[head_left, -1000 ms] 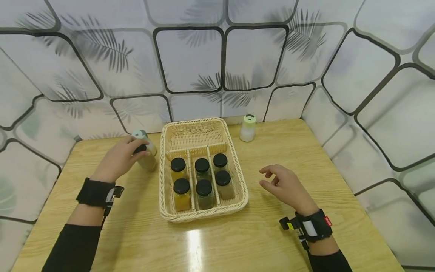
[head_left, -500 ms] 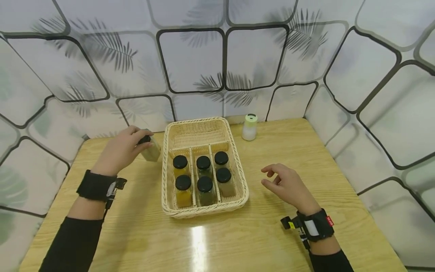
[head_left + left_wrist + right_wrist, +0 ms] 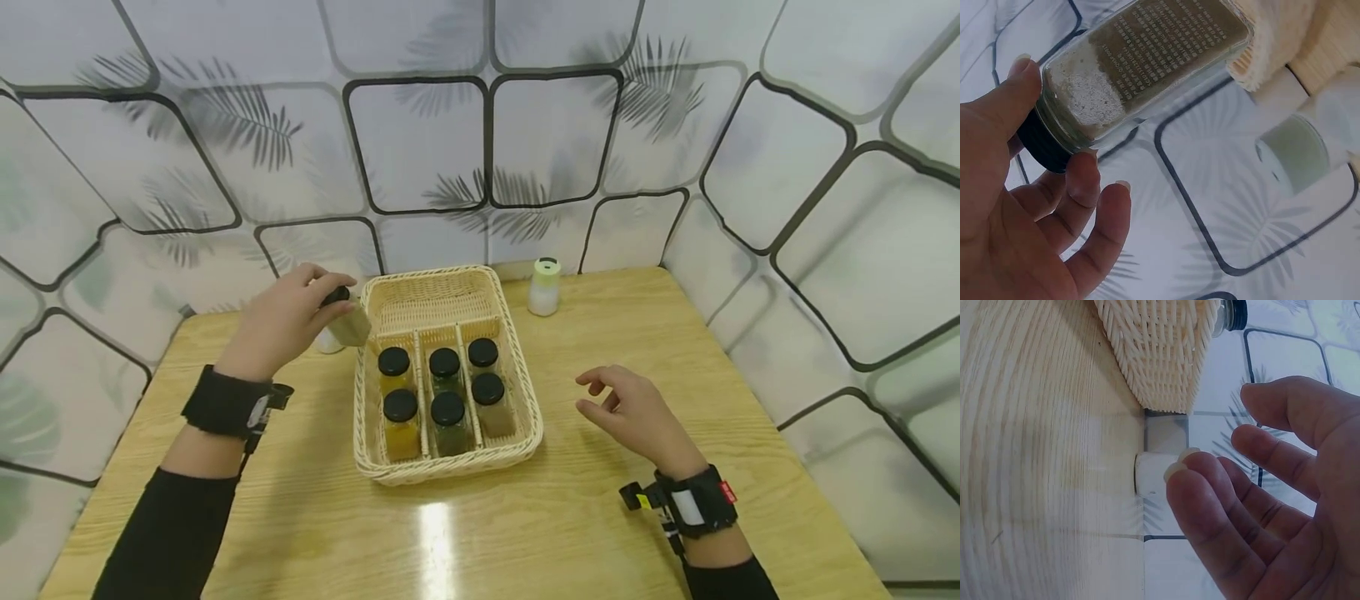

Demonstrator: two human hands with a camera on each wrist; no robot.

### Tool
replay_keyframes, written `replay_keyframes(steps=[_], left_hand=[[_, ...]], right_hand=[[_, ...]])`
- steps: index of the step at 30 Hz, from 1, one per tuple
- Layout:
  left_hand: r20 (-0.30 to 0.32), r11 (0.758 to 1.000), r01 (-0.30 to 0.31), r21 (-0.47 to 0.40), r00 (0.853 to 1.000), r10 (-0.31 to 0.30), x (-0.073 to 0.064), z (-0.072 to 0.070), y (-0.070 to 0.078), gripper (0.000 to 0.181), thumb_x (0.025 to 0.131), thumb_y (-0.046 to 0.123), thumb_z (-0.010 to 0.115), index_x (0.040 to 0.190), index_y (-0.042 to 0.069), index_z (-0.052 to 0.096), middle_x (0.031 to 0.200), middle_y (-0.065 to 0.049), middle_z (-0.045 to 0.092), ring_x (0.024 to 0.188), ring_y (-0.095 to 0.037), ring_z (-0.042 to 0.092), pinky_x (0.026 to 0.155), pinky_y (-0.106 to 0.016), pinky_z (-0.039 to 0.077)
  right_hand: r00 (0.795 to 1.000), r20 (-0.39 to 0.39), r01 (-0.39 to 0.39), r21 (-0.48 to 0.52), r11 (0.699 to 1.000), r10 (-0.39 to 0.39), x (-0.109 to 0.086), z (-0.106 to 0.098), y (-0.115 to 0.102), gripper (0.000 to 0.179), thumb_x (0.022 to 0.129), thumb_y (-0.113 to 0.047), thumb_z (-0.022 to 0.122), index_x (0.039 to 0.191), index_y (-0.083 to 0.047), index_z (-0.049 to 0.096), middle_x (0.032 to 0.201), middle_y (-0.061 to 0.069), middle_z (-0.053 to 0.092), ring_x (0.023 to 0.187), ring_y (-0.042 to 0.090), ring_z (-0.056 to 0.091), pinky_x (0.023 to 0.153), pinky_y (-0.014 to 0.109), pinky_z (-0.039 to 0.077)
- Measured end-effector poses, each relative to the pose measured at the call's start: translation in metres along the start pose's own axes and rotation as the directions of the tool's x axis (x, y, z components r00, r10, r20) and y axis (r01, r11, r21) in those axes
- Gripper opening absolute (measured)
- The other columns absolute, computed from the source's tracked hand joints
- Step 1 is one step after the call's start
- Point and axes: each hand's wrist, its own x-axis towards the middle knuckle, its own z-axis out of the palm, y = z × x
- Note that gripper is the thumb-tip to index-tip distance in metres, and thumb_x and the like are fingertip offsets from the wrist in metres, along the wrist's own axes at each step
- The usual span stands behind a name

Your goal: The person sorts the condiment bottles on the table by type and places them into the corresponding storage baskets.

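My left hand (image 3: pixel 288 315) pinches a square glass spice jar (image 3: pixel 351 323) by its black lid, just above the table. Tilted, the jar hangs at the left rim of the wicker basket (image 3: pixel 525 392). Brownish-grey powder fills most of it, and printed text covers one side in the left wrist view, where thumb and fingertips (image 3: pixel 1083 178) grip the lid. Inside the basket's three front compartments stand several black-lidded jars, among them one of yellow powder (image 3: pixel 402 433). To the right of the basket, my right hand (image 3: pixel 630 412) hovers with loosely bent fingers, holding nothing.
A shaker with a light green cap (image 3: pixel 545 287) stands behind the basket on the right. Another shaker (image 3: pixel 1294 155), with a pale cap, is mostly hidden behind the held jar in the head view. Patterned fabric walls border the wooden table (image 3: pixel 615 517) at back and sides.
My left hand has lifted the jar off the table's left side and carried it right, up to the basket's rim. The right hand stays in nearly the same place.
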Motion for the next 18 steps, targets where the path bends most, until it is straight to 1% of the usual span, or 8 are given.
replay_keyframes(steps=[2,6,8,11,15,18], left_hand=[[-0.015,1.000,-0.019,-0.005,1.000,0.019,0.005,0.002,0.004,0.033,0.091,0.026,0.065,0.121,0.015,0.061,0.099,-0.008,0.054,0.070,-0.018,0.049,0.051,-0.033,0.040],[-0.032,0.996,-0.087,-0.036,0.996,0.086,0.018,0.007,0.013,0.035,0.089,0.027,0.066,0.121,0.013,0.061,0.102,-0.009,0.055,0.073,-0.017,0.049,0.053,-0.033,0.041],[-0.021,0.991,-0.119,-0.060,0.993,0.118,0.025,0.011,0.019,0.034,0.089,0.028,0.066,0.120,0.013,0.062,0.101,-0.008,0.054,0.073,-0.016,0.049,0.055,-0.032,0.042],[0.017,0.985,-0.148,-0.090,0.989,0.150,0.036,0.016,0.028,0.034,0.089,0.030,0.066,0.119,0.015,0.062,0.100,-0.006,0.054,0.073,-0.014,0.049,0.056,-0.031,0.042],[0.055,0.980,-0.177,-0.094,0.982,0.182,0.051,0.018,0.038,0.034,0.090,0.034,0.064,0.121,0.018,0.061,0.099,-0.003,0.054,0.071,-0.012,0.048,0.053,-0.031,0.042],[0.066,0.975,-0.200,-0.093,0.976,0.206,0.062,0.018,0.044,0.034,0.091,0.035,0.063,0.121,0.018,0.061,0.099,-0.003,0.055,0.070,-0.012,0.048,0.053,-0.031,0.042]], right_hand=[[1.000,0.002,-0.007,0.000,1.000,0.007,0.000,0.001,0.000,0.029,0.089,-0.032,0.067,0.116,-0.022,0.061,0.097,0.002,0.058,0.066,0.004,0.055,0.058,0.031,0.050],[1.000,0.006,-0.017,0.009,1.000,0.017,0.000,0.003,-0.002,0.029,0.089,-0.031,0.067,0.116,-0.024,0.061,0.098,0.002,0.058,0.066,0.004,0.055,0.059,0.030,0.050],[1.000,0.008,-0.018,0.004,1.000,0.018,0.001,0.004,-0.003,0.028,0.089,-0.031,0.068,0.115,-0.024,0.061,0.098,0.002,0.059,0.066,0.004,0.055,0.059,0.030,0.050],[1.000,0.010,-0.012,0.001,1.000,0.012,0.002,0.004,-0.004,0.028,0.088,-0.029,0.068,0.115,-0.024,0.061,0.097,0.002,0.059,0.066,0.004,0.055,0.059,0.030,0.050],[1.000,0.018,0.000,0.004,1.000,0.000,0.004,0.006,-0.007,0.029,0.088,-0.029,0.069,0.115,-0.024,0.061,0.097,0.002,0.059,0.066,0.004,0.055,0.059,0.030,0.051],[1.000,0.020,0.002,0.001,1.000,-0.002,0.006,0.007,-0.008,0.029,0.088,-0.031,0.068,0.116,-0.025,0.061,0.097,0.003,0.059,0.066,0.003,0.055,0.059,0.029,0.050]])
